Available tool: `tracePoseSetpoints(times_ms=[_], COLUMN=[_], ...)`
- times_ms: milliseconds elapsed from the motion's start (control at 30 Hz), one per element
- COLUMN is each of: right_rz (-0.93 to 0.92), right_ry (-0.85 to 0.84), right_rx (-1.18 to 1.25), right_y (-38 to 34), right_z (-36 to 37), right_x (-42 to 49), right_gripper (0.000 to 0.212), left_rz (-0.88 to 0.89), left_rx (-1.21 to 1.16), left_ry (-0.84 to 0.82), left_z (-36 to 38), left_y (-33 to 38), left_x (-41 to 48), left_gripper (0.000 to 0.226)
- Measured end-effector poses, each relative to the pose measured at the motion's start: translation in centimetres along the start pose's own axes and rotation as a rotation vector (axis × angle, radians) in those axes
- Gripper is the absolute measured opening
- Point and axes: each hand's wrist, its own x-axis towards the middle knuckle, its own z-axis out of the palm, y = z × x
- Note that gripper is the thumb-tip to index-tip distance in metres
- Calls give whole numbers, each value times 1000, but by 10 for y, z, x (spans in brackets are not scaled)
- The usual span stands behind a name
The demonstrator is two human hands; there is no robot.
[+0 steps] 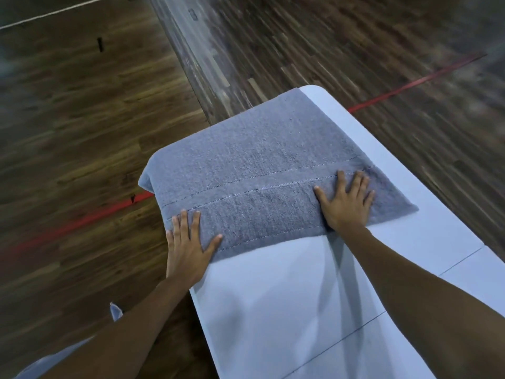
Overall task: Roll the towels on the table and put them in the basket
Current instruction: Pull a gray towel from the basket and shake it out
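A grey towel [262,165] lies spread flat over the far end of the white table [287,302], its left edge hanging over the table's side. Stitched hem lines run across its near part. My left hand [188,242] rests flat on the towel's near left corner, fingers spread, at the table's left edge. My right hand [345,201] presses flat on the near right part of the towel, fingers apart. Neither hand grips the cloth. No basket is in view.
Dark wooden floor surrounds the table, with a red line [415,83] running across it and a pale strip [191,42] at the top. The table's far rounded corner [314,90] shows beyond the towel. The picture is blurred by motion.
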Motion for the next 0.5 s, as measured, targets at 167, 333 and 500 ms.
tracePoseSetpoints(times_ms=[167, 333, 500], right_rz=[-46, -105, -135], right_ry=[38, 40, 39], right_rx=[-40, -44, -51], right_y=[14, 58, 131], right_z=[6, 5, -3], right_x=[-8, -44, -112], right_gripper=[84, 85, 85], left_rz=[-69, -86, -112], left_rx=[22, -29, -30], left_ry=[-13, -3, 14], left_z=[8, 26, 59], left_y=[8, 29, 58], left_x=[-12, -79, -184], left_gripper=[93, 93, 100])
